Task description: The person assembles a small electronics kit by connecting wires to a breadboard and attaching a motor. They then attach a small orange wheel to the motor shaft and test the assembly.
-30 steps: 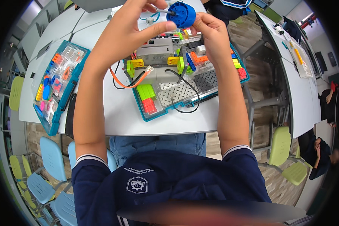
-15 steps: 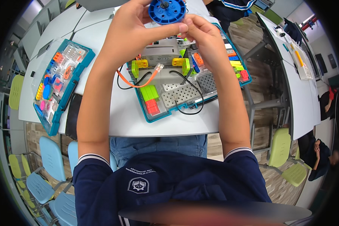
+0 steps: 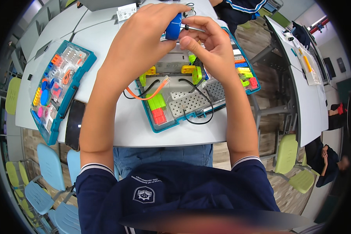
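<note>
My left hand (image 3: 138, 37) grips a blue plastic wheel (image 3: 173, 28) above the middle of the desk, its fingers wrapped over the far side. The wheel is turned edge-on, and a thin axle (image 3: 193, 28) with a dark collar sticks out to the right. My right hand (image 3: 212, 45) curls its fingers and thumb round this axle, close to the wheel; exact contact is hard to see. Below both hands lies a grey device (image 3: 171, 60) with yellow and lime connectors. An orange cable (image 3: 152, 94) and a black cable (image 3: 211, 104) come from it.
A teal-edged parts case (image 3: 163, 128) is under the device, holding colourful bricks and perforated grey plates. Another parts case (image 3: 54, 134) stands left, beside a black phone (image 3: 74, 124). A paper label (image 3: 126, 12) lies at the back. Another person (image 3: 238, 13) is at the far right.
The blue wheel has turned from facing me to edge-on, bringing its axle out to the right. My right fingers have moved from the wheel's lower edge to around the axle.
</note>
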Demonstrator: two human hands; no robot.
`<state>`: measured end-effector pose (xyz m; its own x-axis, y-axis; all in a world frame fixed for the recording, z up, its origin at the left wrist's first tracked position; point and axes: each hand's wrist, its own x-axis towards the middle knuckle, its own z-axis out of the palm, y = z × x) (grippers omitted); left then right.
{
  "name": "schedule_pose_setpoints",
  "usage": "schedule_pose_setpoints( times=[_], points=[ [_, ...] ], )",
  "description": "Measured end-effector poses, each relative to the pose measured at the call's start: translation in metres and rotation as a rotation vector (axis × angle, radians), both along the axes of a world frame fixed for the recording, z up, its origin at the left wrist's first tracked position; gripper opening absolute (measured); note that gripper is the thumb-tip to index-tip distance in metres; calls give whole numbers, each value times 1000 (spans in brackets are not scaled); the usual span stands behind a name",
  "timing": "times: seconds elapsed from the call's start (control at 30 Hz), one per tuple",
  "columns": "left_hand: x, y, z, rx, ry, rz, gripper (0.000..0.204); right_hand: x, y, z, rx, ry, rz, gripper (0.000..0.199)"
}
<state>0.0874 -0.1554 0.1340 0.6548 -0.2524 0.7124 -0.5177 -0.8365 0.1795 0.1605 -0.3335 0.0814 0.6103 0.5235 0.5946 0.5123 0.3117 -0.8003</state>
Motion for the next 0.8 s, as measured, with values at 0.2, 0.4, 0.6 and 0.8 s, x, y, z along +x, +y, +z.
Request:
schedule_pose_setpoints(
  times=[0.2,0.4,0.6,0.8],
  points=[
    [-9,-16,7,-275,58,48,44,7,-1,-2,35,24,-48,17],
    [8,19,1,-152,222,-28,26,11,-2,-5,28,50,-108,19],
    [10,14,-9,-72,140,17,8,14,0,-9,-36,-134,-231,17],
    [9,14,-4,-32,58,38,4,4,-4,0,-189,-429,-461,15]
  ],
)
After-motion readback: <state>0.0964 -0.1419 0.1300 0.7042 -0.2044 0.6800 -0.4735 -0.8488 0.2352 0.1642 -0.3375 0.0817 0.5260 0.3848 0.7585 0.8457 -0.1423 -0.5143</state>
